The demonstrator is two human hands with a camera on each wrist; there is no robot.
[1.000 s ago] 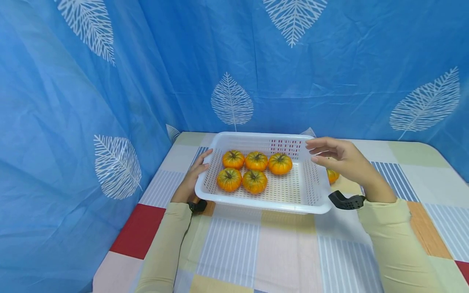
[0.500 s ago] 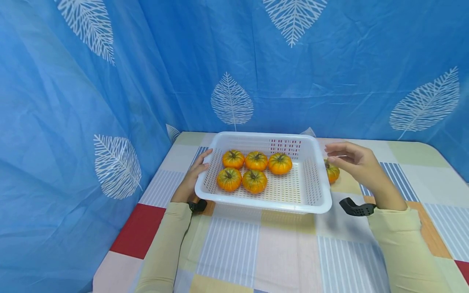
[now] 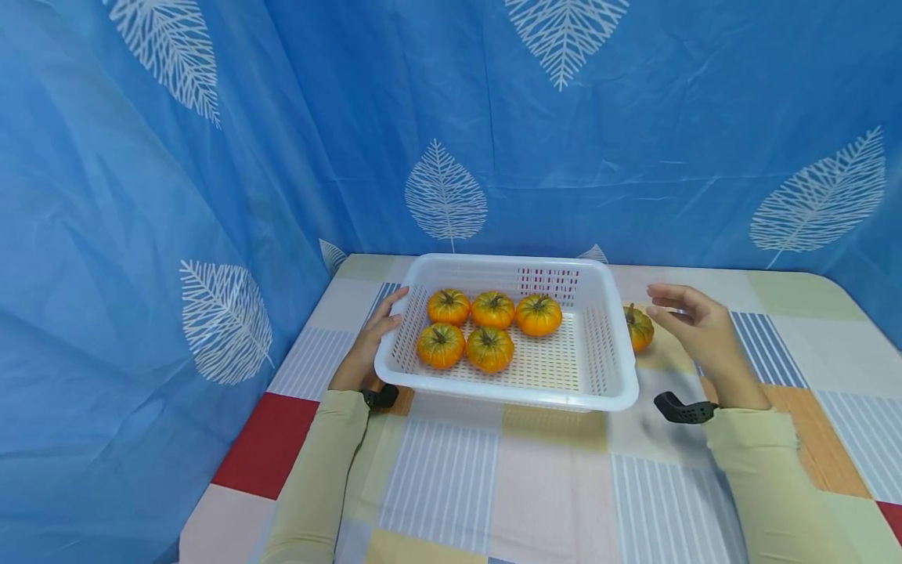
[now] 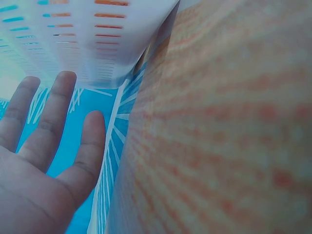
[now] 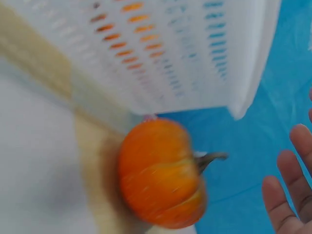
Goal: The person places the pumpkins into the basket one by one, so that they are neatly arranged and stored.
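Observation:
A white plastic basket (image 3: 493, 389) with slotted walls stands on the table, holding several small orange pumpkins (image 3: 490, 349) grouped toward its left side. My left hand (image 3: 366, 345) is at the basket's left end, its fingers extended beside the wall; the left wrist view shows fingertips (image 4: 64, 80) close to the slotted wall. Just outside the basket's right end sits another pumpkin (image 3: 640, 329), its stem pointing up. My right hand (image 3: 698, 333) hovers to the right of that pumpkin, fingers loosely bent and holding nothing. In the right wrist view a gap separates its fingers from the pumpkin (image 5: 161, 175).
A patchwork-checked cloth (image 3: 550, 486) covers the table. Blue curtains (image 3: 550, 172) with white leaf prints hang along the table's back and left sides. Both wrists carry a black band (image 3: 683, 409).
My right hand has moved right from over the basket's right rim, then lowered beside the outside pumpkin, which now shows more fully. The left hand and the basket have stayed still.

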